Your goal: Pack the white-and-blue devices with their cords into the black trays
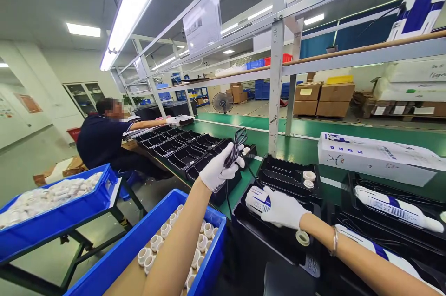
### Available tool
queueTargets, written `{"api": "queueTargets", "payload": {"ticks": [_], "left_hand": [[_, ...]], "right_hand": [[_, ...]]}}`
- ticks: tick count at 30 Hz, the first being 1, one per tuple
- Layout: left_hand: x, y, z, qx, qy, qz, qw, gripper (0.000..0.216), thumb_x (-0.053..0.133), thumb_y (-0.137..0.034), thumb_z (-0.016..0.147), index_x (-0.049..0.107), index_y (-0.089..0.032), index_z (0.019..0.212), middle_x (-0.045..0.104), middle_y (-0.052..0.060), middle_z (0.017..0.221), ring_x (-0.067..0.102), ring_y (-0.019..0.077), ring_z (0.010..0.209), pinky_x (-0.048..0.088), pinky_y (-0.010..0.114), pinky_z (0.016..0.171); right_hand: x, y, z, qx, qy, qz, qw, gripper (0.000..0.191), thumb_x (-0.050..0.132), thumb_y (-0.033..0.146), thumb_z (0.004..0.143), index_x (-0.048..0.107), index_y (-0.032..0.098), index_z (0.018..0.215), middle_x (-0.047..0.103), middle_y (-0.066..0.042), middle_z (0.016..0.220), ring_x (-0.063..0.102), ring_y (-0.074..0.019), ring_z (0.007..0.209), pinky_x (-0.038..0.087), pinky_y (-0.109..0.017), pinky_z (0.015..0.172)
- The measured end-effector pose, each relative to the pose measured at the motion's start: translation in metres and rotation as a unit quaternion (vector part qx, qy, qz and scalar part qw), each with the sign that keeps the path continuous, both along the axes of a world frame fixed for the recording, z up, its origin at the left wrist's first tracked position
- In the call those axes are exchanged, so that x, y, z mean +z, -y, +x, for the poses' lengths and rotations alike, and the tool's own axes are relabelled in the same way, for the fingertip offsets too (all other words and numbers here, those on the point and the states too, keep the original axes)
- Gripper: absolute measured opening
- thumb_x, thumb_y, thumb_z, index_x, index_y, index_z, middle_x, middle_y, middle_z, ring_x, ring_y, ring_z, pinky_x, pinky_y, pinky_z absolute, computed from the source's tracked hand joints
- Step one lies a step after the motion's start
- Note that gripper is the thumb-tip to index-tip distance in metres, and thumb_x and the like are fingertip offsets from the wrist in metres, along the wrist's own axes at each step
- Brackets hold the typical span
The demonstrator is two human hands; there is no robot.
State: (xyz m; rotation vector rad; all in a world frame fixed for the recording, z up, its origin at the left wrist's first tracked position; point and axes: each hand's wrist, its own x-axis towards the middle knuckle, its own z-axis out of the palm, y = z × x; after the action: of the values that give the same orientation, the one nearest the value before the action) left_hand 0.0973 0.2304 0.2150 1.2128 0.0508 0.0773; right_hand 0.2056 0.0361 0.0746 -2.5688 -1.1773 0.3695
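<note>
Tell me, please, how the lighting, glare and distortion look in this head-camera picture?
Head view: the fluorescent tube is blown out white; the shelf frame post leans from wide-angle distortion; the left hand holding the black cable is sharp and evenly lit; the right hand casts little shadow.

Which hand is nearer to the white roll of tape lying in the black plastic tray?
Right. The right hand rests on a white bagged part just above the white roll of tape; the left hand holds a black cord farther left.

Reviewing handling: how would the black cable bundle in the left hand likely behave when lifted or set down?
Probably floppy: the cable bundle loops above the left hand and a strand hangs below. It looks light, gripped one-handed. Its loose tail may snag a black tray.
</note>
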Motion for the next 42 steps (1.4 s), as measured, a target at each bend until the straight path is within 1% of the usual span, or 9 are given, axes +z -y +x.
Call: {"api": "queueTargets", "payload": {"ticks": [10, 17, 19, 23, 27, 32, 34, 38, 42], "left_hand": [[0.004, 0.005, 0.028, 0.002, -0.065, 0.120, 0.991, 0.051, 0.027, -0.039, 0.110, 0.065, -0.007, 0.098, 0.060, 0.001, 0.056, 0.022, 0.0013, 0.029, 0.013, 0.015, 0.030], [0.011, 0.022, 0.039, -0.112, -0.067, 0.242, 0.962, 0.049, 0.040, -0.045, 0.104, 0.061, -0.013, 0.074, 0.058, 0.000, 0.055, 0.021, 0.0018, 0.031, 0.011, 0.018, 0.033], [0.017, 0.030, 0.041, -0.134, -0.042, 0.292, 0.946, 0.057, 0.040, -0.055, 0.103, 0.061, -0.013, 0.071, 0.061, 0.002, 0.058, 0.023, 0.0021, 0.032, 0.012, 0.019, 0.033], [0.036, 0.050, 0.047, 0.078, 0.038, 0.256, 0.963, 0.062, 0.039, -0.070, 0.100, 0.066, -0.014, 0.095, 0.069, 0.004, 0.079, 0.035, 0.0028, 0.035, 0.020, 0.020, 0.033], [0.047, 0.077, 0.065, 0.206, 0.134, 0.087, 0.966, 0.053, 0.034, -0.060, 0.106, 0.063, -0.015, 0.106, 0.066, 0.003, 0.095, 0.034, 0.0010, 0.043, 0.026, 0.016, 0.038], [-0.009, 0.091, 0.094, 0.215, 0.214, 0.115, 0.946, 0.047, 0.060, -0.049, 0.098, 0.053, -0.022, 0.135, 0.063, 0.008, 0.128, 0.053, 0.0063, 0.072, 0.046, 0.018, 0.062], [-0.051, 0.082, 0.101, 0.127, 0.170, 0.224, 0.951, 0.066, 0.081, -0.034, 0.081, 0.052, -0.022, 0.139, 0.064, 0.006, 0.127, 0.060, 0.0114, 0.092, 0.052, 0.024, 0.085], [-0.112, 0.049, 0.109, -0.135, -0.058, 0.415, 0.898, 0.030, 0.073, -0.013, 0.074, 0.072, -0.018, 0.104, 0.068, -0.003, 0.083, 0.063, 0.0144, 0.082, 0.052, 0.030, 0.086], [-0.115, 0.022, 0.132, -0.192, -0.066, 0.427, 0.881, 0.029, 0.071, -0.015, 0.077, 0.071, -0.017, 0.107, 0.069, -0.004, 0.080, 0.066, 0.0127, 0.081, 0.052, 0.030, 0.089]], "right_hand": [[-0.029, 0.004, 0.021, 0.048, -0.011, -0.037, 0.998, 0.099, 0.071, 0.054, 0.078, 0.042, 0.005, 0.159, 0.059, -0.027, 0.143, 0.059, -0.0428, 0.131, 0.044, -0.055, 0.111], [0.069, 0.021, 0.049, 0.040, 0.333, 0.314, 0.888, 0.059, 0.063, 0.044, 0.092, 0.058, 0.012, 0.142, 0.063, -0.022, 0.139, 0.058, -0.0372, 0.128, 0.046, -0.055, 0.110], [0.096, 0.021, 0.053, 0.100, 0.309, 0.312, 0.893, 0.046, 0.062, 0.039, 0.092, 0.064, 0.017, 0.132, 0.069, -0.017, 0.130, 0.064, -0.0324, 0.118, 0.050, -0.049, 0.104], [0.112, 0.012, 0.041, 0.048, 0.082, 0.307, 0.947, 0.033, 0.050, 0.047, 0.097, 0.070, 0.022, 0.107, 0.076, -0.008, 0.105, 0.069, -0.0247, 0.093, 0.054, -0.039, 0.089], [0.103, -0.009, 0.020, 0.031, -0.123, 0.391, 0.912, 0.049, 0.062, 0.062, 0.085, 0.071, 0.020, 0.108, 0.076, -0.006, 0.107, 0.066, -0.0269, 0.105, 0.051, -0.042, 0.099], [0.096, -0.014, 0.035, -0.074, -0.183, 0.475, 0.857, 0.058, 0.069, 0.072, 0.073, 0.068, 0.017, 0.092, 0.072, -0.006, 0.086, 0.063, -0.0278, 0.096, 0.050, -0.044, 0.096], [0.092, -0.003, 0.052, -0.100, -0.183, 0.538, 0.817, 0.058, 0.069, 0.072, 0.074, 0.065, 0.018, 0.095, 0.072, -0.007, 0.090, 0.063, -0.0257, 0.095, 0.051, -0.040, 0.092], [0.076, 0.028, 0.074, -0.110, -0.261, 0.587, 0.759, 0.056, 0.072, 0.070, 0.078, 0.056, 0.021, 0.099, 0.059, 0.002, 0.072, 0.057, -0.0165, 0.067, 0.049, -0.030, 0.065], [0.057, 0.053, 0.081, -0.107, -0.289, 0.505, 0.807, 0.051, 0.069, 0.068, 0.082, 0.051, 0.023, 0.095, 0.049, 0.008, 0.064, 0.039, -0.0097, 0.048, 0.030, -0.025, 0.046]]}}
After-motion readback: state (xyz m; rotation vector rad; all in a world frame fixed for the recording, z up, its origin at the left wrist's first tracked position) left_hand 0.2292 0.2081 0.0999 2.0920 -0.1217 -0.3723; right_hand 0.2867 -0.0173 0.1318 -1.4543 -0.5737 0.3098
